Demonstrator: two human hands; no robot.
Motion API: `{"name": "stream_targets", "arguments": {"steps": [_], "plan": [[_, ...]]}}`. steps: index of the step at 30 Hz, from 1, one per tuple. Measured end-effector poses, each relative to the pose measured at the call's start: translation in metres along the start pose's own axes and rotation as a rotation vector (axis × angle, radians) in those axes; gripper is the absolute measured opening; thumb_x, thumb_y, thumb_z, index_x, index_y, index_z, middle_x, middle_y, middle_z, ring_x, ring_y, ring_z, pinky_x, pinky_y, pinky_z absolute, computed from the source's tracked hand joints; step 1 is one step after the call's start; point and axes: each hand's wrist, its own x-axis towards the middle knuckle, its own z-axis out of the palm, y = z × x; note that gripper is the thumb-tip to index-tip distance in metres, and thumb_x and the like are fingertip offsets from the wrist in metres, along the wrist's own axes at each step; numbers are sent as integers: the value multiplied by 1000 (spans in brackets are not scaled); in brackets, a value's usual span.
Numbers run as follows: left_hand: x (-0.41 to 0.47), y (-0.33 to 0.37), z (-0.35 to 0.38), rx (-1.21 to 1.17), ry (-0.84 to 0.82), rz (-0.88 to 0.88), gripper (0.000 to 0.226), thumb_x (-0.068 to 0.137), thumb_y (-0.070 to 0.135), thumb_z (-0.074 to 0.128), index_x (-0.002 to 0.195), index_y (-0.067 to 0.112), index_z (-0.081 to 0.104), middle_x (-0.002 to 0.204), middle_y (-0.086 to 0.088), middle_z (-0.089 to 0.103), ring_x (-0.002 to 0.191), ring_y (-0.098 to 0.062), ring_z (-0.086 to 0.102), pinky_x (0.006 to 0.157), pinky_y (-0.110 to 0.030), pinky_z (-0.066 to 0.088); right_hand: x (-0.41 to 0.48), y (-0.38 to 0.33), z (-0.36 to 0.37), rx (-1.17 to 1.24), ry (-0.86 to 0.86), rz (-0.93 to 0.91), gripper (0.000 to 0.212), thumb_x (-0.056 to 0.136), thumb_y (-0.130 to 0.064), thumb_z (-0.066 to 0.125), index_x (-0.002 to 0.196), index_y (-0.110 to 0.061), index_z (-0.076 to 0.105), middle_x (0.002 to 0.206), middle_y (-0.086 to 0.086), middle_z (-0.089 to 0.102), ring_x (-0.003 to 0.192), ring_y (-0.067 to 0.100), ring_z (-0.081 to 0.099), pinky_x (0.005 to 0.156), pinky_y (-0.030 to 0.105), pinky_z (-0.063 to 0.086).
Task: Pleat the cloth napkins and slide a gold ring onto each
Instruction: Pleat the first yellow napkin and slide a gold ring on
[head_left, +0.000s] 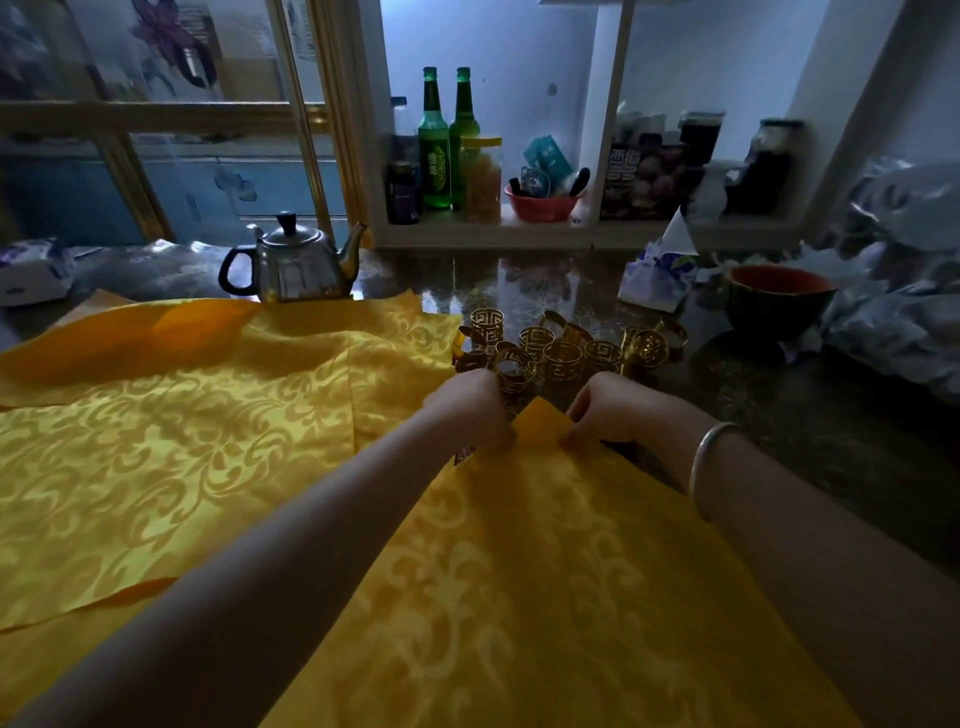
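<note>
My left grip (470, 410) and right grip (618, 410) are each pinching the far corner of the yellow napkin (519, 571), fingers curled on its turned-up edge, apparently starting a first pleat. The gold rings (563, 351) are standing clustered at 12 o'clock, just beyond my knuckles, presumably for easy reach. Spare napkins (182, 441) are lying flat at 9 o'clock on the tabletop (831, 441).

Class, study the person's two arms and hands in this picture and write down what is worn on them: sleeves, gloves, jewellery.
No sleeves and no gloves are in view. The left hand and its wrist carry nothing. Behind the right hand, a plain, smooth, silver-coloured bangle circles the wrist. No finger rings show, though the light is dim.
</note>
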Motion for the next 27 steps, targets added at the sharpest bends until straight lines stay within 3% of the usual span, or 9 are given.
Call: {"name": "stream_targets", "arguments": {"steps": [4, 9, 14, 18, 20, 22, 24, 27], "plan": [[-11, 0, -2, -37, 50, 76, 8, 82, 19, 74, 81, 24, 67, 90, 4, 64, 86, -16, 63, 74, -33, 57, -7, 10, 5, 68, 104, -79, 13, 84, -20, 73, 95, -23, 68, 105, -2, 63, 96, 12, 59, 84, 30, 53], [-41, -16, 13, -117, 319, 303, 12, 78, 17, 77, 85, 26, 73, 95, 7, 67, 84, -12, 62, 74, -36, 56, -26, 27, 14, 255, 229, -211, 13, 87, -13, 69, 88, -26, 67, 92, -6, 62, 81, 8, 63, 66, 19, 52], [-56, -18, 20, -91, 372, 396, 16, 82, 10, 69, 89, 23, 76, 91, 7, 74, 77, -9, 67, 73, -33, 58, -37, 35, 19, 203, 261, -282, 20, 89, -15, 66, 84, -34, 64, 90, -13, 61, 89, 4, 60, 72, 18, 50], [-61, -13, 16, -25, 328, 351, 22, 85, 11, 60, 88, 22, 79, 90, 6, 74, 79, -14, 67, 78, -31, 55, -44, 33, 17, 186, 260, -289, 7, 93, -27, 62, 89, -28, 67, 89, -9, 64, 87, 6, 61, 75, 21, 51], [-59, -10, 14, 6, 327, 304, 19, 86, 22, 62, 73, 17, 76, 76, 2, 71, 68, -18, 64, 69, -34, 56, -45, 28, 17, 153, 265, -280, 18, 92, -37, 62, 91, -20, 70, 85, -6, 66, 82, 7, 62, 74, 22, 51], [-57, -3, 11, 51, 324, 243, 33, 87, 35, 66, 62, 13, 66, 64, 2, 62, 60, -16, 57, 57, -32, 50, -44, 22, 16, 66, 280, -264, 17, 88, -35, 67, 91, -19, 71, 88, -4, 67, 84, 9, 63, 76, 24, 50], [-54, 4, 6, 80, 295, 210, 23, 83, 38, 72, 71, 18, 69, 71, 4, 59, 65, -14, 54, 56, -26, 40, -43, 15, 17, -66, 303, -249, 10, 85, -28, 72, 92, -21, 71, 94, -3, 68, 89, 11, 63, 80, 26, 51], [-50, 12, 3, 152, 242, 204, 20, 79, 34, 77, 89, 17, 73, 87, 0, 63, 76, -16, 55, 61, -28, 42, -41, 8, 21, -192, 333, -245, 11, 83, -22, 75, 93, -23, 70, 100, -3, 67, 95, 14, 62, 85, 31, 54]]}}
